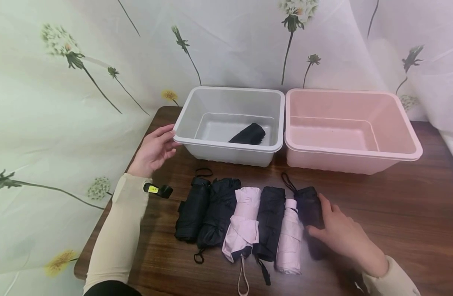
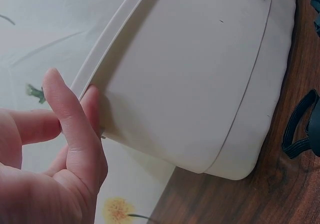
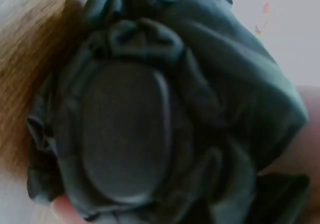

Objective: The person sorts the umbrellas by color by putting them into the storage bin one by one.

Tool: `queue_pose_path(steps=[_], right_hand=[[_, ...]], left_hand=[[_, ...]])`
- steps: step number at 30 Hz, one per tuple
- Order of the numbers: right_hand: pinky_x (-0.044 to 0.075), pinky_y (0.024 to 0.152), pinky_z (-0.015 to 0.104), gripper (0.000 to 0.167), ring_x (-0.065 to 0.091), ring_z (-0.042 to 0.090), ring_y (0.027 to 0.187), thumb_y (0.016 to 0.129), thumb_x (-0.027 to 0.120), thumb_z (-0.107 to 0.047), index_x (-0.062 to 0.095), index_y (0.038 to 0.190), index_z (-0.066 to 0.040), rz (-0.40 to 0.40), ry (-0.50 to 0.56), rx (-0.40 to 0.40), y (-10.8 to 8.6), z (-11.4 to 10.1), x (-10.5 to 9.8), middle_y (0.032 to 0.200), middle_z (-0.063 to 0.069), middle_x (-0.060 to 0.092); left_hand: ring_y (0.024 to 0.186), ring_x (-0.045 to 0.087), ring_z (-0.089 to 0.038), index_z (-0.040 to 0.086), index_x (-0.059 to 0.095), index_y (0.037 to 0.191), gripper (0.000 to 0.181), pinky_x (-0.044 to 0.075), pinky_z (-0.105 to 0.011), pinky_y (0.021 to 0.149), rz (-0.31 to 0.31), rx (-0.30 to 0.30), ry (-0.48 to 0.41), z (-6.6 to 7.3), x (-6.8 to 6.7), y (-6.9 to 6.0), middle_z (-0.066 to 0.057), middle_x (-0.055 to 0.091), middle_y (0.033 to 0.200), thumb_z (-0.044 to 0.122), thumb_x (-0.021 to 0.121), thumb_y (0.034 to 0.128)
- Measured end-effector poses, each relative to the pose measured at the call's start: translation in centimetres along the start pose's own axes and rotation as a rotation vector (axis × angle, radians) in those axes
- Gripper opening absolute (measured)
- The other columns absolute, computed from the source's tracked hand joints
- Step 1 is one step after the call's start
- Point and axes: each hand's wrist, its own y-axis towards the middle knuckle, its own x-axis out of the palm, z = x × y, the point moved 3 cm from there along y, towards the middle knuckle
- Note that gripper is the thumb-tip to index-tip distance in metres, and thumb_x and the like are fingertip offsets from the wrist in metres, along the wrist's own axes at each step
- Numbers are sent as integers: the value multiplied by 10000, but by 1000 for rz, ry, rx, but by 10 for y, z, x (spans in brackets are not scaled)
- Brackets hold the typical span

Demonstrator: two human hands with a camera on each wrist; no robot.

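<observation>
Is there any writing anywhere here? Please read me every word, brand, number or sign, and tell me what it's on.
Readable text: none.
Yellow label on the black band near the left hand: tiny dark marks, too small and blurred to read.
Folded umbrellas: no writing I can make out.
Grey bin and pink bin: none visible.

two bins (image 1: 230, 154), seemingly seven umbrellas (image 1: 247, 205)
</observation>
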Motion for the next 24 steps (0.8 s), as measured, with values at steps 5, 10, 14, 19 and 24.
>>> queue_pose_path(steps=[5, 10, 14, 19, 24], right_hand=[[506, 608, 535, 1006, 624, 456, 840, 781, 699, -460, 177, 1479, 43, 8, 13, -4, 0, 1, -1, 1246, 398, 480], [496, 590, 478, 980, 621, 373, 805, 773, 712, -427, 197, 1477, 21, 28, 36, -9, -1, 1, -1, 1204, 361, 519], [503, 602, 487, 977, 625, 391, 826, 767, 724, -410, 205, 1476, 17, 49, 49, -18, -2, 2, -2, 1204, 365, 520], [511, 612, 524, 976, 630, 452, 872, 760, 736, -404, 220, 1474, 16, 85, 46, -31, -3, 3, -5, 1207, 379, 523], [508, 615, 564, 973, 620, 506, 918, 771, 736, -429, 221, 1488, -17, 121, 34, -55, -7, 3, -14, 1256, 372, 510]], left_hand=[[712, 689, -98, 93, 459, 1378, 449, 519, -161, 517, 0, -1, 6, 1, 1, -1, 0, 689, 991, 185, 597, 960], [715, 689, -101, 83, 449, 1393, 461, 522, -165, 520, 0, 1, 11, 1, 2, -2, -6, 687, 1006, 176, 590, 964], [716, 690, -108, 77, 442, 1396, 455, 525, -167, 519, -6, 5, 1, 1, 3, -2, -11, 691, 1002, 164, 578, 970], [722, 689, -110, 80, 437, 1399, 462, 523, -164, 521, -9, 3, 2, 1, 2, -2, -13, 687, 1011, 167, 581, 969], [721, 688, -110, 81, 442, 1396, 459, 522, -165, 520, -6, 3, 5, 1, 1, -2, -11, 687, 1007, 169, 583, 968]])
